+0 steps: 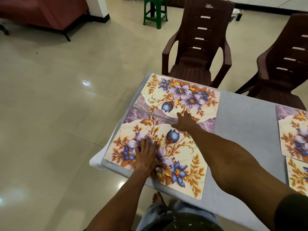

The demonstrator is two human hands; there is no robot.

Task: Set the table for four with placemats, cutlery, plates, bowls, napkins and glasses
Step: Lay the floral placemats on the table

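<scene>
Two floral placemats lie side by side at the left end of the table (241, 117), which is covered with a grey cloth. My left hand (147, 155) lies flat with spread fingers on the near placemat (183, 152). My right hand (184, 121) reaches further, fingers straight, pressing where the near placemat meets the far placemat (180, 92). Two more floral placemats show at the right edge, one further back (295, 132) and one nearer (298, 177), both cut off by the frame. No cutlery, plates, bowls, napkins or glasses are in view.
Two dark brown plastic chairs stand at the table's far side, one behind the far placemat (198, 47) and one to the right (283, 64). A green stool (155, 12) stands further back on the tiled floor. My bare foot (158, 199) shows under the table's near edge.
</scene>
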